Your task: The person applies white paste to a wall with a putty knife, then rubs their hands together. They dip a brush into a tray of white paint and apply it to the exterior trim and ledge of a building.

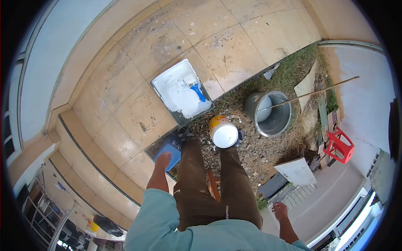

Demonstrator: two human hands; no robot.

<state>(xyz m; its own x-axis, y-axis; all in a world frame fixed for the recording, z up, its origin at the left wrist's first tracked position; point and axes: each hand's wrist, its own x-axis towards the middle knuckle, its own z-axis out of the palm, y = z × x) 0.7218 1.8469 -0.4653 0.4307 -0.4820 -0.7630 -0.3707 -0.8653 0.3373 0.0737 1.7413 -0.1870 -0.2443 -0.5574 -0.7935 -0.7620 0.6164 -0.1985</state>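
Note:
My left hand (163,159) is on the near edge of a blue plastic container (171,149) beside my left foot, its fingers closed on the rim and partly hidden. My right hand (279,210) hangs out to the right, fingers loosely curled and apart, with nothing visible in it. In front of me a paint tray (158,90) coated in white paint lies on the tiles. A paint brush (197,92) with a blue handle rests in it. A yellow and white paint bucket (224,134) with a white top stands by my right foot.
A large grey bucket (251,105) lies on the grass with a long stick (320,93) across its mouth. A red plastic stool (340,145) and a white board (295,171) are at the right. Tiled steps (98,157) rise on the left.

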